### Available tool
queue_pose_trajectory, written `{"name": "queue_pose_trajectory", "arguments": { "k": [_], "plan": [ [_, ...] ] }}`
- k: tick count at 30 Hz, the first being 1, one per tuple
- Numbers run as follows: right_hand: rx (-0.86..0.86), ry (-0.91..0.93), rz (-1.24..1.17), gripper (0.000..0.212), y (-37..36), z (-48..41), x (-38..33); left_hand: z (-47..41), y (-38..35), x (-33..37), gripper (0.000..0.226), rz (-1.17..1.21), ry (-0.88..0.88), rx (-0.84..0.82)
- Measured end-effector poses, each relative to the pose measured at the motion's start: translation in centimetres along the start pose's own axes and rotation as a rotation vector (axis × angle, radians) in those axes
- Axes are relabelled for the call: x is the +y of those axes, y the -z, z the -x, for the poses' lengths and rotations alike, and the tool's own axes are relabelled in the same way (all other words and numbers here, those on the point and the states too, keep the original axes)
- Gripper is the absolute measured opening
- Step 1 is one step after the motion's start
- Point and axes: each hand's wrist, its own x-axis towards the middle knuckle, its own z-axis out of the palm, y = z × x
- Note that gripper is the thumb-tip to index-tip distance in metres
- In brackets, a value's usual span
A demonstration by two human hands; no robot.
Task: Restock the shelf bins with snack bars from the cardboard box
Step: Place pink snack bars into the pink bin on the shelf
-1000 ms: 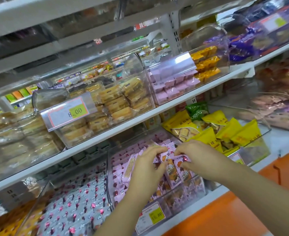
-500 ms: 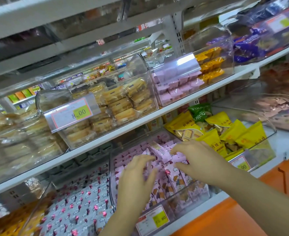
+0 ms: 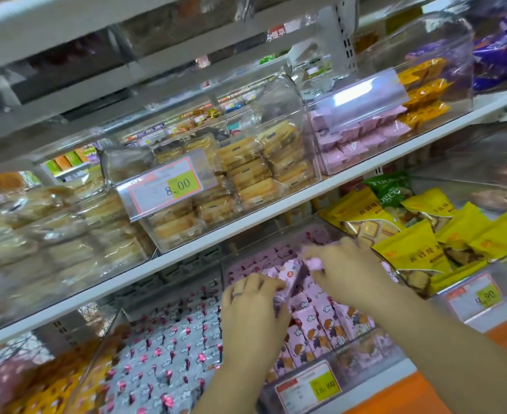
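Hands are working in the clear bin [image 3: 374, 351] on the lower shelf [image 3: 401, 369], among pink snack bars [image 3: 321, 321]: the grip of the right hand [image 3: 348, 273] is pinching one bar [image 3: 314, 262] (blurred), the left hand [image 3: 252, 312] is curling over others, its grip too hidden to tell.

White metal shelves [image 3: 246, 218] run in slanting tiers across the shop fixture, hung on a pale slotted upright [image 3: 347, 34] at the back, above an orange base panel [image 3: 410, 395], all brightly, evenly lit.
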Motion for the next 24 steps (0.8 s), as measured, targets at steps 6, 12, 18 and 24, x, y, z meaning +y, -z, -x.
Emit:
{"name": "queue_pose_trajectory", "arguments": {
  "k": [6, 12, 18, 24],
  "plan": [
    [0.21, 0.07, -0.665, 0.019, 2.3, 1.6, 1.3, 1.2, 1.1, -0.5, 0.038, 0.255, 0.007, 0.003],
    [0.164, 0.081, -0.831, 0.019, 3.2, 3.3, 2.5, 2.7, 2.9, -0.7, 0.041, 0.379, -0.053, -0.118],
    [0.097, 0.114, -0.791, 0.026, 3.5, 3.7, 1.8, 3.6, 3.6, -1.2, 0.024, 0.417, 0.015, -0.187],
    [0.169, 0.108, -0.775, 0.021, 3.9, 3.0, 0.5, 3.5, 3.8, -1.2, 0.057, 0.318, 0.088, -0.273]
  ]
}}
